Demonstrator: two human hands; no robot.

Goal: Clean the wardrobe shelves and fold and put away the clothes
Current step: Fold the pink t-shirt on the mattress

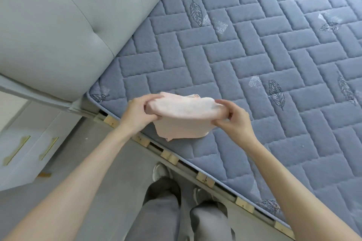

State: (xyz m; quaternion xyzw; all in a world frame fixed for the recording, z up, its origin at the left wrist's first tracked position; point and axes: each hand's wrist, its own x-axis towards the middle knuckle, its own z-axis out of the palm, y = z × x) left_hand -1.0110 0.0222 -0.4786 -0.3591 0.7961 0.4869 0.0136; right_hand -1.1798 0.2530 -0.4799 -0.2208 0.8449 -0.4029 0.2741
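Observation:
A pale pink garment is held, partly folded, just above the near corner of a blue quilted mattress. My left hand grips its left end with thumb on top. My right hand pinches its right end. The lower part of the cloth hangs down and touches the mattress near the edge. No wardrobe shelf is in view.
A grey padded headboard stands at the left of the bed. Wooden slat ends stick out under the mattress edge. A white cabinet with gold handles is at the lower left. My legs and shoes stand on the grey floor.

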